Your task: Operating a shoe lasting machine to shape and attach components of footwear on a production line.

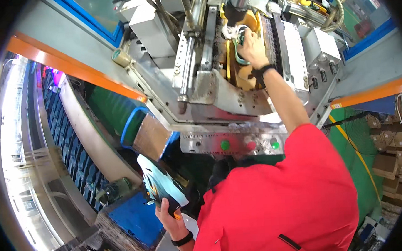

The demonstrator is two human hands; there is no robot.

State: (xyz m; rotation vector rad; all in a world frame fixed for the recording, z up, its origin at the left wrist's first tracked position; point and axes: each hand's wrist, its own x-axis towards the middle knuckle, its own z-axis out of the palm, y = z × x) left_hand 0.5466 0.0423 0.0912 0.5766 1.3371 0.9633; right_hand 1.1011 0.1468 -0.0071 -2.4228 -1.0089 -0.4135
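Observation:
Low on the left, my left hand is closed around a shoe with a pale blue and white side and dark parts, tilted with one end upward. My right arm stretches forward into a machine. There my right hand, its wrist in a black band, has its fingers curled over a greenish shoe set between yellow-brown pads. The hand covers much of that shoe. A dark metal cylinder stands right above it.
Green and red buttons line the machine's front panel. Orange-edged guards flank it. A conveyor runs along the left, beside a blue-topped surface. Cardboard boxes are stacked at right; a blue-framed stand is below the machine.

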